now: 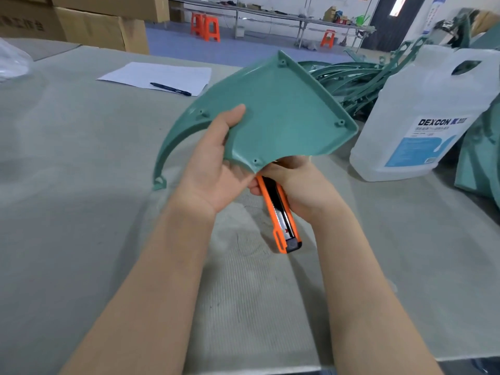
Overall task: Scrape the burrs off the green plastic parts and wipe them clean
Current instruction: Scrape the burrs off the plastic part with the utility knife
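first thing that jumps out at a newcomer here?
The big green plastic part, held up mid-frame by the left hand with its thumb on the face. Just under its lower edge, the right hand grips an orange utility knife. To the right, a DEXCON jug stands before a heap of green parts.

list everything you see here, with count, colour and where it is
held part: 1, green, raised over the table
knife: 1, orange and black, under the part's near edge
part pile: count unclear, green, far right
jug: 1, clear with blue label, right
paper: 1, white, far centre
pen: 1, dark, on the paper
boxes: several, brown, far left
stools: 3, orange, on the floor behind
table: 1, grey
left hand: grips the part
right hand: grips the knife
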`<state>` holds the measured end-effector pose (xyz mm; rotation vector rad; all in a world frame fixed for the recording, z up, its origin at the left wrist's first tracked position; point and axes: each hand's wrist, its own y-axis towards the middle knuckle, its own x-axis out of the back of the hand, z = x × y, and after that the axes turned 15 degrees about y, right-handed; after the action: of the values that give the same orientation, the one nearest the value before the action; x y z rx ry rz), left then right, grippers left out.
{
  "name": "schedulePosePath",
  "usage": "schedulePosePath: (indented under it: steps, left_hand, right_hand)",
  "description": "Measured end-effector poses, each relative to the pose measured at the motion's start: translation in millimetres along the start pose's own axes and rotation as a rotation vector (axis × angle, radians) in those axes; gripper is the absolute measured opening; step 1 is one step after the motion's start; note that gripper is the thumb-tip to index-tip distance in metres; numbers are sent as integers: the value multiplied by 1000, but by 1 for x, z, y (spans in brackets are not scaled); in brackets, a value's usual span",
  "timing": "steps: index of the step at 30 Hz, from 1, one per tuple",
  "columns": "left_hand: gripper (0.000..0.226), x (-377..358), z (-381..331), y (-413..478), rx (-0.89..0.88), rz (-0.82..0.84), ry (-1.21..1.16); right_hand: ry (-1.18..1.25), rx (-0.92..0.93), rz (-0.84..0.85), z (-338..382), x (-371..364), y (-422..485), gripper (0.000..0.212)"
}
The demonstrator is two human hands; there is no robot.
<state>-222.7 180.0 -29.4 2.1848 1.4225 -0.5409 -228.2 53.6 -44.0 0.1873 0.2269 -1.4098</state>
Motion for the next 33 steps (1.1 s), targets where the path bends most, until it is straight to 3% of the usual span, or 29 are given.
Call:
schedulePosePath:
  steps: [5, 11, 14, 19, 21, 28, 31, 33]
  left_hand:
    - [33, 3, -1, 1, -15, 46, 25]
    - [28, 6, -7, -1, -98, -46, 33]
    - [22, 4, -10, 1, -213, -121, -3]
    - [20, 0, -11, 2, -258, -190, 39]
    - [18, -1, -10, 2, -241, -209, 52]
    - [13, -2, -6, 0, -176, -268, 217]
    - [12, 2, -4, 1, -103, -304, 397]
    - [11, 6, -4, 1, -48, -321, 405]
  right_hand:
    - [65, -34, 119, 7, 7, -6, 24]
    - [18, -220, 283, 13, 15, -14, 27]
    - [35, -192, 153, 18, 20, -13, 19]
    - [340, 164, -442, 24, 31, -4, 9]
    - [392, 251, -555, 24, 35, -3, 8]
    - [457, 367, -505, 24, 34, -3, 23]
    - [411, 312, -513, 27, 36, -3, 34]
    - [352, 256, -512, 25, 37, -3, 30]
